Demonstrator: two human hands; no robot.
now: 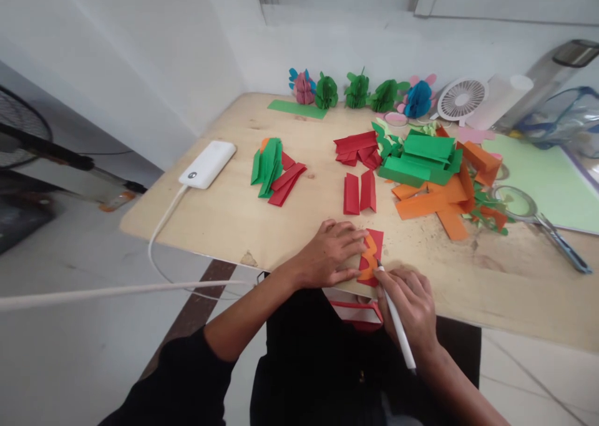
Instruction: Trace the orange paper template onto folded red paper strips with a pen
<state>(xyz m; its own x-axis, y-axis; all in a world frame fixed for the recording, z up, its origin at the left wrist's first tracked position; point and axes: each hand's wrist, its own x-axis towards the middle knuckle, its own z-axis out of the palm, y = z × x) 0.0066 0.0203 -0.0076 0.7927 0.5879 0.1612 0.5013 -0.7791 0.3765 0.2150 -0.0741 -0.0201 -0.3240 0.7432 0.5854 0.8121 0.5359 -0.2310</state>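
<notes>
My left hand [333, 254] lies flat with its fingers stretched out, pressing an orange paper cutout [369, 259] with a wavy edge onto a piece of red paper [377, 237] near the table's front edge. In my right hand [409, 301] is a white pen [397, 326], its dark tip touching at the cutout's right edge. Just beyond them stand two folded red paper pieces [352, 194]. Further left lies a small pile of folded green paper strips [269, 169] with folded red strips [286, 184] beside it.
Green folded papers [423, 158], orange scraps [435, 201], a tape roll [515, 201] and a blue-handled cutter or scissors [564, 245] crowd the right. Paper honeycomb figures [357, 90] and a small fan [462, 100] line the wall. A white power bank [207, 164] with cable lies left.
</notes>
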